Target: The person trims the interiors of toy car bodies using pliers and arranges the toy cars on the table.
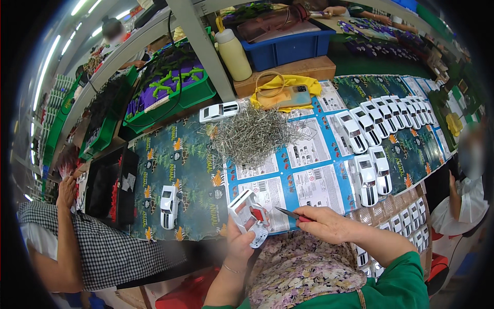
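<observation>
My left hand [240,243] holds a white toy car [248,215] turned underside up, with a red part showing in it. My right hand [329,224] grips a slim pointed tool with a red shaft [289,213]; its tip points left at the car's underside. Both hands are close to my body at the table's near edge. A heap of thin metal pins [254,135] lies on the printed cardboard sheets [185,170] beyond the hands.
Rows of white toy cars [383,113] line the right side; two more [373,172] stand nearer, one [168,206] to the left, one [218,111] at the back. Green bins [170,87], a yellow bottle [232,51], a phone on yellow cloth [288,95]. A person in a checked top [98,247] sits at left, another person [465,195] at right.
</observation>
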`<action>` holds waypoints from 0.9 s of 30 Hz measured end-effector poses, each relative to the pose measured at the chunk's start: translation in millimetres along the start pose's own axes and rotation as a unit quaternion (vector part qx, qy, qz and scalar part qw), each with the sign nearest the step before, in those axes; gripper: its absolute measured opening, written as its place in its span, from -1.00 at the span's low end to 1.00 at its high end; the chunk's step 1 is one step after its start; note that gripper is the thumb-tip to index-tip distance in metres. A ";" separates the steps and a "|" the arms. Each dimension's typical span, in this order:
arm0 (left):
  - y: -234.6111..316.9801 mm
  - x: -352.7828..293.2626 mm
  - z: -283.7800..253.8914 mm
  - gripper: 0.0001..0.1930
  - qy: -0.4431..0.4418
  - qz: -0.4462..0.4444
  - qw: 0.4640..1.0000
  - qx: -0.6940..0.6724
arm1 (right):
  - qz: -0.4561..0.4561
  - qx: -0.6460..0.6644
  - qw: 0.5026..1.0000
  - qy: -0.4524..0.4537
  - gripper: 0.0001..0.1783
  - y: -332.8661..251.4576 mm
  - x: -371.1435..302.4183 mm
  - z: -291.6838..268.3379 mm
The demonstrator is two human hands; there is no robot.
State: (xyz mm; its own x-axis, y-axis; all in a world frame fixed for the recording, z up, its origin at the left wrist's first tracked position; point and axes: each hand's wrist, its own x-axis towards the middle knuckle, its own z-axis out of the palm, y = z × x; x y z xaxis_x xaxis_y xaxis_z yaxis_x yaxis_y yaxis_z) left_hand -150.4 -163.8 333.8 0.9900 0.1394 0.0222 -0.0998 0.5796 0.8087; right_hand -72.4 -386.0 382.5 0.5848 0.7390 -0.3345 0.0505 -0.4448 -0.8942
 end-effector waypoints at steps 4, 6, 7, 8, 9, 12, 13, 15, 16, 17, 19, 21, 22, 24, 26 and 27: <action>0.5 -5.0 2.2 -0.19 0.005 -0.007 1.000 0.012 | -0.013 0.021 1.000 0.005 -0.61 -2.0 1.1 4.0; 0.3 -6.1 2.7 -0.19 0.003 0.005 1.000 0.007 | -0.019 0.031 0.999 0.012 -0.62 -2.6 -0.1 4.6; 0.9 -6.0 3.0 -0.19 0.003 0.005 1.000 0.008 | -0.024 0.035 0.999 0.009 -0.63 -3.4 -0.6 4.4; 1.7 -5.5 3.9 -0.20 -0.007 0.010 1.000 -0.002 | -0.029 0.039 0.999 0.006 -0.65 -3.8 -1.4 4.5; 2.3 -4.4 4.6 -0.22 -0.017 0.015 1.000 -0.013 | -0.029 0.039 0.999 0.006 -0.65 -3.6 -2.4 4.5; 8.8 4.1 8.7 -0.30 0.051 0.033 0.997 -0.037 | -0.020 0.053 0.998 0.004 -0.66 -1.2 -5.1 6.3; 8.2 5.6 4.7 -0.30 0.069 0.043 0.994 -0.071 | -0.045 0.041 0.998 0.014 -0.67 0.3 -6.6 9.2; 6.7 8.2 -3.9 -0.30 0.090 0.053 0.988 -0.116 | -0.072 0.031 0.997 0.021 -0.68 0.1 -6.8 12.9; 8.5 8.1 -3.9 -0.30 0.092 0.055 0.988 -0.113 | -0.082 0.018 0.996 0.015 -0.68 -1.4 -7.3 13.8; 11.6 8.4 -1.3 -0.30 0.078 0.038 0.989 -0.122 | -0.091 0.005 0.996 0.009 -0.69 -2.1 -6.9 15.2; 10.1 7.9 -2.0 -0.31 0.048 0.024 0.991 -0.124 | -0.094 -0.010 0.996 0.005 -0.69 -2.5 -3.6 16.4; 10.2 7.4 1.3 -0.33 0.045 0.022 0.989 -0.138 | -0.119 -0.045 0.992 0.017 -0.69 -3.0 -1.7 18.4; 9.8 7.5 2.9 -0.34 0.038 0.020 0.987 -0.155 | -0.120 -0.043 0.992 0.014 -0.69 -2.5 -1.0 20.1; 5.5 8.4 3.1 -0.36 0.033 0.037 0.988 -0.147 | -0.131 -0.075 0.987 0.047 -0.68 -0.9 -0.7 23.9; 3.8 8.1 2.9 -0.37 0.007 0.067 0.986 -0.154 | -0.133 -0.072 0.987 0.053 -0.69 -1.4 -0.9 26.2; 3.7 6.8 2.6 -0.36 0.012 0.067 0.987 -0.146 | -0.134 -0.071 0.987 0.061 -0.70 -2.1 -1.3 27.0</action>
State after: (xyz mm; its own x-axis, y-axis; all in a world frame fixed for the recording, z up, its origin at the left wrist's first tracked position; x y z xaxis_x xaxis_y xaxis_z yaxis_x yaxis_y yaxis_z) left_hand -143.7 -162.8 338.5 0.9635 0.2481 0.1009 -0.2583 0.7605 0.5958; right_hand -95.2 -372.4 376.8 0.6282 0.7767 -0.0458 0.3237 -0.3144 -0.8924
